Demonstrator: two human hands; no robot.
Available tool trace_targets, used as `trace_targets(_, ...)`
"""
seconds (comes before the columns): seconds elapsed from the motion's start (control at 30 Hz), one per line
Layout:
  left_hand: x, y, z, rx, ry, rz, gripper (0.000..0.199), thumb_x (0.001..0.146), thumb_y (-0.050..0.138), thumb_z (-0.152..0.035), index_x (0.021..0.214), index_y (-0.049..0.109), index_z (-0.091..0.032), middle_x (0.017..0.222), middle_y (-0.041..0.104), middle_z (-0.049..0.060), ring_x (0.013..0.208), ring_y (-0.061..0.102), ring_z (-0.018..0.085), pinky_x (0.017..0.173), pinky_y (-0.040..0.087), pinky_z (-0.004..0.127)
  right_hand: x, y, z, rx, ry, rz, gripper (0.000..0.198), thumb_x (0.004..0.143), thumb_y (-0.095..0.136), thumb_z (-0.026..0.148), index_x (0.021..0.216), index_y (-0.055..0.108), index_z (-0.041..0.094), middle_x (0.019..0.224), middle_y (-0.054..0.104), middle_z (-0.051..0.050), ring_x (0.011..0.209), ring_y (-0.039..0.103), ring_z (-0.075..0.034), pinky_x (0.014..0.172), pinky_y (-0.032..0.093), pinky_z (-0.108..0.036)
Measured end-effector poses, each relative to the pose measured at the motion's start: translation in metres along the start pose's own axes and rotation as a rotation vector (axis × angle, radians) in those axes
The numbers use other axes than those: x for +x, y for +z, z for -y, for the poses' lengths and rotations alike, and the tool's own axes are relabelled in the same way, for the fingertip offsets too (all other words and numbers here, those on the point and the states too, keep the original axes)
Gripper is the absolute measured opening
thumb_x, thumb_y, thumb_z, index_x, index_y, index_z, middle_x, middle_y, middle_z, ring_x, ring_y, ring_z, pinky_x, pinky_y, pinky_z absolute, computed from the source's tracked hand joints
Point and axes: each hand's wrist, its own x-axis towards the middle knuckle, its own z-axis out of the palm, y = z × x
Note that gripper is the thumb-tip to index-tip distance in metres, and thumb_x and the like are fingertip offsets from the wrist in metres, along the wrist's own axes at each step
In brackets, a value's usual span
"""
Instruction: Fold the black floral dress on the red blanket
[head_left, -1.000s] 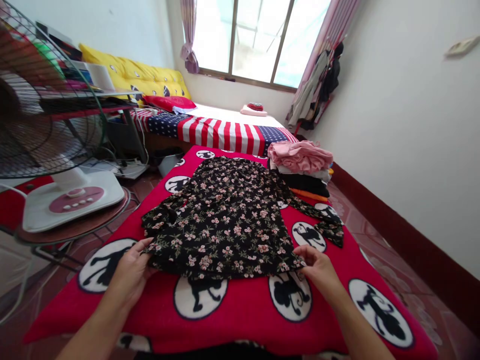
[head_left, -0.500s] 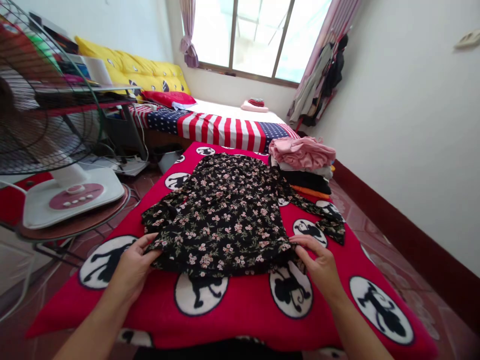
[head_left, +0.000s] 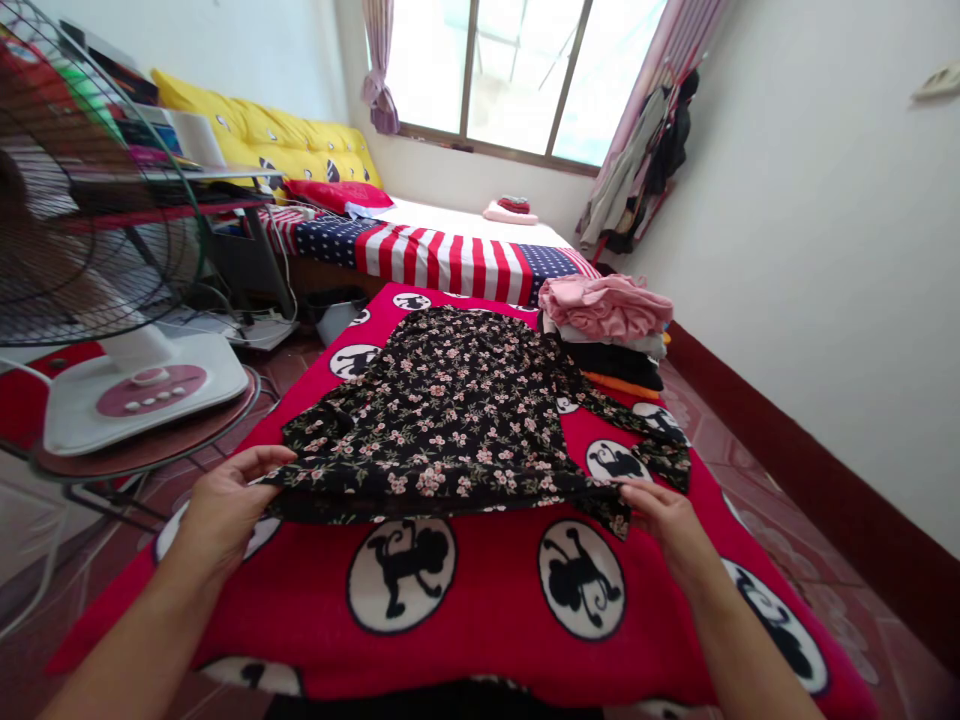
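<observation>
A black blouse with pink flowers and green leaves lies spread on a red blanket with round monkey prints. Its collar end points away from me and its sleeves reach out to both sides. My left hand pinches the hem at its left corner. At the right corner my right hand grips the same hem between thumb and fingers. Stretched between both hands, the hem is lifted off the blanket, and a small flap of cloth hangs by my right fingers.
Folded clothes are stacked at the back right, a pink one on top. A fan stands on a round stool at the left. Behind are a bin and a bed with a striped cover. Garments hang by the right wall.
Both hands have moved outward, pulling the hem taut and raising it. The hem's front edge now sits farther from me, uncovering more of the monkey prints.
</observation>
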Motion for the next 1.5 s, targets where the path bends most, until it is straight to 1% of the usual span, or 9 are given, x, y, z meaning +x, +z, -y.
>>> trace_targets(0.13,-0.006,0.002,0.003,0.014,-0.017,0.103,0.035,0.047,0.073,-0.017,0.081,0.064,-0.013,0.058,0.061,-0.004,0.051,0.053,0.009,0.047,0.041,0.016,-0.012,0.018,0.014,-0.443,-0.373,0.046,0.023,0.068,0.066,0.028,0.090,0.070,0.021,0.099,0.069,-0.008,0.095,0.062,-0.026,0.088,0.048,-0.042)
trace_targets(0.27,-0.008,0.005,0.004,-0.027,-0.046,0.097,0.037,0.046,0.074,-0.015,0.081,0.063,-0.014,0.061,0.064,-0.003,0.052,0.055,0.011,0.049,0.044,0.017,-0.041,0.069,0.027,-0.611,-0.704,0.231,0.029,0.075,0.063,0.021,0.104,0.064,0.025,0.121,0.057,-0.007,0.115,0.051,-0.024,0.101,0.039,-0.043)
trace_targets(0.6,-0.019,0.022,-0.012,-0.189,-0.102,0.123,0.047,0.047,0.070,-0.011,0.092,0.060,-0.016,0.063,0.068,-0.003,0.055,0.063,0.015,0.053,0.049,0.020,-0.088,0.234,0.032,-0.648,-0.859,0.404,0.067,0.072,0.069,0.041,0.131,0.043,0.021,0.143,0.037,-0.012,0.127,0.036,-0.029,0.106,0.030,-0.046)
trace_targets(0.73,-0.025,0.023,-0.018,-0.230,-0.096,0.112,0.051,0.046,0.071,-0.013,0.096,0.060,-0.019,0.063,0.068,-0.004,0.055,0.064,0.015,0.053,0.050,0.020,-0.081,0.265,0.039,-0.733,-0.877,0.381,0.058,0.079,0.056,0.023,0.134,0.038,0.019,0.147,0.031,-0.013,0.126,0.037,-0.030,0.101,0.033,-0.047)
trace_targets(0.9,-0.025,0.014,-0.017,-0.227,-0.090,0.042,0.052,0.044,0.072,-0.016,0.095,0.060,-0.020,0.058,0.065,-0.006,0.051,0.061,0.013,0.050,0.048,0.017,-0.050,0.220,0.036,-0.766,-0.864,0.168,0.052,0.075,0.044,0.003,0.123,0.050,0.021,0.139,0.042,-0.011,0.116,0.048,-0.027,0.089,0.043,-0.040)
trace_targets(1.1,-0.019,0.007,-0.004,-0.203,-0.102,0.015,0.049,0.044,0.070,-0.017,0.092,0.061,-0.019,0.056,0.064,-0.006,0.053,0.060,0.012,0.050,0.046,0.016,-0.015,0.095,0.030,-0.962,-0.786,-0.100,0.054,0.063,0.044,-0.002,0.107,0.062,0.024,0.122,0.057,-0.004,0.093,0.059,-0.020,0.071,0.045,-0.028)
trace_targets(1.23,-0.017,0.009,-0.008,-0.192,-0.107,0.019,0.049,0.044,0.069,-0.016,0.092,0.060,-0.018,0.054,0.062,-0.006,0.051,0.058,0.013,0.050,0.046,0.017,-0.004,0.026,0.031,-1.121,-0.617,-0.081,0.035,0.067,0.047,0.005,0.085,0.068,0.026,0.095,0.067,0.000,0.071,0.061,-0.016,0.059,0.041,-0.027)
trace_targets(1.4,-0.017,0.007,-0.018,-0.070,0.037,0.052,0.047,0.049,0.068,-0.017,0.095,0.061,-0.019,0.060,0.064,-0.005,0.046,0.049,0.009,0.050,0.043,0.018,-0.014,-0.009,0.039,-0.888,-0.739,-0.127,0.024,0.073,0.047,0.015,0.084,0.066,0.024,0.094,0.068,-0.003,0.084,0.063,-0.020,0.075,0.047,-0.031)
trace_targets(1.5,-0.015,-0.002,-0.013,0.087,0.124,0.082,0.042,0.047,0.069,-0.015,0.088,0.065,-0.019,0.056,0.058,-0.006,0.051,0.050,0.010,0.049,0.038,0.015,-0.022,-0.016,0.027,-0.947,-0.724,-0.027,0.022,0.073,0.049,0.016,0.080,0.068,0.026,0.096,0.068,-0.001,0.079,0.064,-0.019,0.067,0.048,-0.029)
